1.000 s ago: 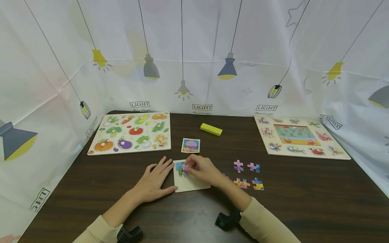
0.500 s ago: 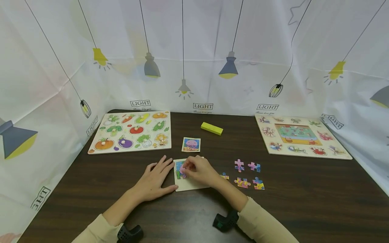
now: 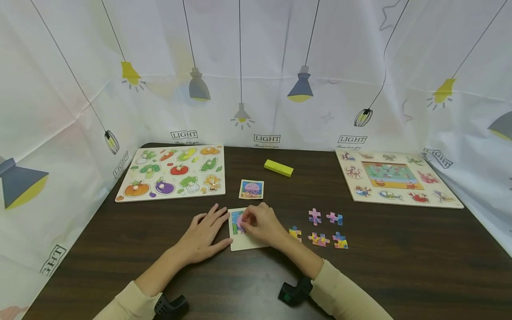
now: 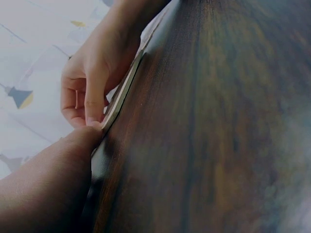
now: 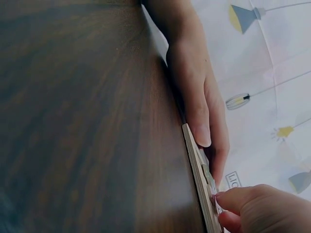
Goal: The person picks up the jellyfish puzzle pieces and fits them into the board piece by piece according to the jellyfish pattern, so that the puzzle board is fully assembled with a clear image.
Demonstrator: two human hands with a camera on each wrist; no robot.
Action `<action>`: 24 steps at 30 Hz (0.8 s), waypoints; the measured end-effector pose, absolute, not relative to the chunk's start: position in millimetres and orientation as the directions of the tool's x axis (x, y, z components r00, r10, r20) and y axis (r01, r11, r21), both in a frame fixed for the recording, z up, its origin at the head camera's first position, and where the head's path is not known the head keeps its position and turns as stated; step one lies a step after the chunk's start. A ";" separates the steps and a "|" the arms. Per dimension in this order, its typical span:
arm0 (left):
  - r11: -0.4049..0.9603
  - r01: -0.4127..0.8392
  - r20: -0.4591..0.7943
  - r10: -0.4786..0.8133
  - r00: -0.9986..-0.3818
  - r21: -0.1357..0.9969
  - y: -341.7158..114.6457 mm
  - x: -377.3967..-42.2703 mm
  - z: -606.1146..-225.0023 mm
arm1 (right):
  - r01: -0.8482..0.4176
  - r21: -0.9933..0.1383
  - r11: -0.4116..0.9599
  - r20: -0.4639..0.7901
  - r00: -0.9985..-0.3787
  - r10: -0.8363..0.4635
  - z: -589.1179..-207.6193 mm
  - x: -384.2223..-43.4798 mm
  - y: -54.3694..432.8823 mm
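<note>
My left hand (image 3: 202, 242) lies with spread fingers at the left edge of a cream puzzle board (image 3: 245, 243), its fingertips right at the border. Over the board's upper part, my right hand (image 3: 265, 226) pinches a small pink jigsaw piece (image 5: 213, 197) between thumb and fingers; most of that piece is hidden behind the fingers. Blue-and-green jigsaw pieces (image 3: 235, 227) lie in the board's upper left, beside the pinched one. Behind the board is a square picture card (image 3: 251, 190) with a pink jellyfish.
Several loose jigsaw pieces (image 3: 318, 240) lie right of the board, one close by the right wrist. A yellow block (image 3: 278, 168) rests farther back. A vegetable puzzle board (image 3: 180, 171) is at back left, a sea-animal board (image 3: 394, 178) at back right, before a white curtain (image 3: 224, 106).
My right hand has moved slightly, bringing the pink piece in against the pieces at upper left. A yellow loose piece now shows more beside the right forearm. The left hand stays put.
</note>
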State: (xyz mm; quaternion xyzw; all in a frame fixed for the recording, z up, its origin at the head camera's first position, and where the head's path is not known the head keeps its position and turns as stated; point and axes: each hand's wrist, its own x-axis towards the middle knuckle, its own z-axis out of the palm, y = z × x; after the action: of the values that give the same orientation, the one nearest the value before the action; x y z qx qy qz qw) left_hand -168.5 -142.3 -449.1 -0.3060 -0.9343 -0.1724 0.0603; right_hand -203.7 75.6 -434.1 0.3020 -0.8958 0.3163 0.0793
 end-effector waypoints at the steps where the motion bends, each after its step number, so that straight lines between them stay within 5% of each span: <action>1: 0.752 0.595 0.222 0.552 -0.804 0.283 -142.1 -168.6 -449.1 | -0.591 -0.516 0.619 0.337 -0.805 -0.488 -434.3 -203.8 75.6; 24: 0.752 0.597 0.225 0.553 -0.802 0.280 -142.2 -169.2 -450.5 | -0.551 -0.410 0.727 0.332 -0.832 -0.444 -433.9 -200.8 71.2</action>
State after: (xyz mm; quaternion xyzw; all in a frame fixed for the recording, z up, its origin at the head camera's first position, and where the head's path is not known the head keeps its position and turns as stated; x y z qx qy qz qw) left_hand -169.2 -142.2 -450.5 -0.3078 -0.9338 -0.1709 0.0640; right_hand -200.8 71.2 -433.9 0.2695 -0.9230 0.2531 0.1061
